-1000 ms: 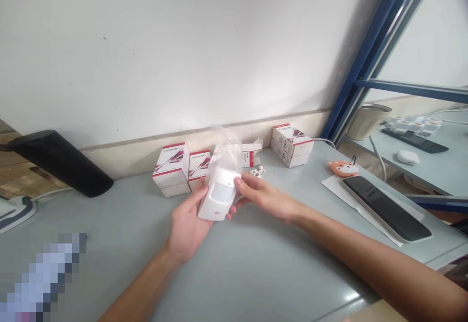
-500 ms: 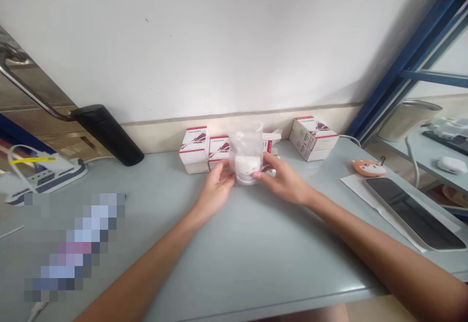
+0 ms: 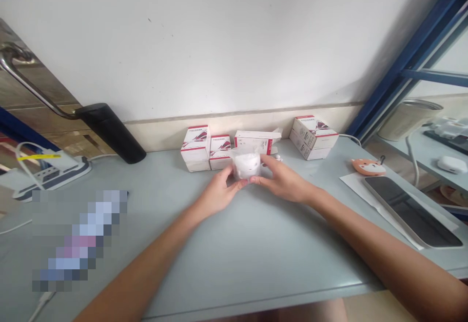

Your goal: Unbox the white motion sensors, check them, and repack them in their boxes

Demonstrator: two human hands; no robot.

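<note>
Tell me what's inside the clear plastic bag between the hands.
A white object shows through the plastic bag; the film blurs it, and the left hand and right hand hide its edges.

White sensor in clear bag

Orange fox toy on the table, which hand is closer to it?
Right. The right hand sits left of the orange fox toy in this view; the left hand is farther away on that same side.

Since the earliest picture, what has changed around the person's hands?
The left hand and right hand have lowered the white plastic motion sensor in its clear bag toward the grey table, keeping hold, and it no longer hides the flat white-and-red box. The other white-and-red boxes stayed put.
</note>
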